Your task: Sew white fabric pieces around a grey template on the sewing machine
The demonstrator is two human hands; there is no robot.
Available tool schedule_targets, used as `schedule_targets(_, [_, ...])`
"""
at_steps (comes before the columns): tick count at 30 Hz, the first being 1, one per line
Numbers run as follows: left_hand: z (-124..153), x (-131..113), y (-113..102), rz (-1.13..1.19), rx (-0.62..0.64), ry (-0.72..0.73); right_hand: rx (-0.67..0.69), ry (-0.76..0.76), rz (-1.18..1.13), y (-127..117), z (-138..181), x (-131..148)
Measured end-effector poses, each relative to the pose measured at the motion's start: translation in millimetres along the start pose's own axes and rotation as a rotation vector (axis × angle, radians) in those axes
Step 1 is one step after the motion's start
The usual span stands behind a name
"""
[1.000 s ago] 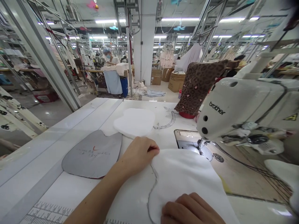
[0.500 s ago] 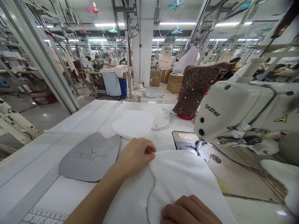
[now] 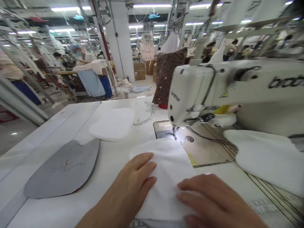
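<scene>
A white fabric piece (image 3: 166,164) lies on the white sewing table (image 3: 111,158), its far edge close to the needle of the white Brother sewing machine (image 3: 213,88). My left hand (image 3: 135,183) rests flat on the left part of the fabric, fingers stretched out. My right hand (image 3: 211,202) lies flat on the near right part of it, fingers out and slightly blurred. Both hands press on the cloth; neither grips it.
A grey shaped template (image 3: 61,171) lies at the left. A stack of white cut pieces (image 3: 112,123) sits behind it, another white stack (image 3: 266,158) under the machine arm at right. A leopard-print cloth (image 3: 166,76) stands behind the machine. People work at distant tables.
The view swung right and closer to the machine. My left hand went from a closed pinch on the fabric edge to lying flat. The fabric now lies nearer the needle.
</scene>
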State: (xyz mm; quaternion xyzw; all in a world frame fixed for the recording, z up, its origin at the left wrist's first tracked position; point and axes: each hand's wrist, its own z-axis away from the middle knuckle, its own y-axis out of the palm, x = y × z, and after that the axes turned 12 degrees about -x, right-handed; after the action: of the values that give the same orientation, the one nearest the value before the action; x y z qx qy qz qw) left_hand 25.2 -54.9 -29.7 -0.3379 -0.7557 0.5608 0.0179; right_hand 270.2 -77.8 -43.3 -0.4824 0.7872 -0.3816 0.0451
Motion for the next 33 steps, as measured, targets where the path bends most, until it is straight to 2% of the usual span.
schedule_targets(3, [9.9, 5.3, 17.0, -0.096, -0.130, 0.100, -0.019, 0.240, 0.056, -32.8, 18.8, -23.4])
schedule_targets(6, [9.7, 11.6, 26.7, -0.172, -0.206, 0.126, 0.084, 0.488, 0.046, -51.9, 26.9, -35.6])
schedule_targets(8, [7.0, 14.9, 29.0, -0.231, -0.189, 0.159, 0.132, 0.578, 0.002, -53.6, 24.7, -36.5])
schedule_targets(11, [4.1, 18.0, 30.4, -0.301, -0.199, 0.212, 0.163, 0.630, -0.043, -44.0, 13.9, -32.9])
schedule_targets(17, [4.4, 13.2, 32.8, -0.314, -0.214, 0.193, 0.212, 0.616, -0.057, -25.6, -6.7, -31.7])
schedule_targets(24, [7.5, 7.9, 36.9, -0.263, -0.232, 0.142, 0.120, 0.529, -0.026, -19.9, -5.6, -32.9])
schedule_targets(27, [9.7, 9.5, 35.9, -0.278, -0.223, 0.176, 0.104, 0.483, 0.015, -15.5, -1.8, -32.3])
schedule_targets(30, [7.7, 10.3, 30.3, -0.350, -0.178, 0.274, 0.077, 0.435, 0.051, -17.3, 0.9, -28.2])
schedule_targets(33, [0.1, 7.2, 24.0, -0.421, -0.177, 0.391, 0.010, 0.284, 0.059, -23.9, 3.1, -20.1])
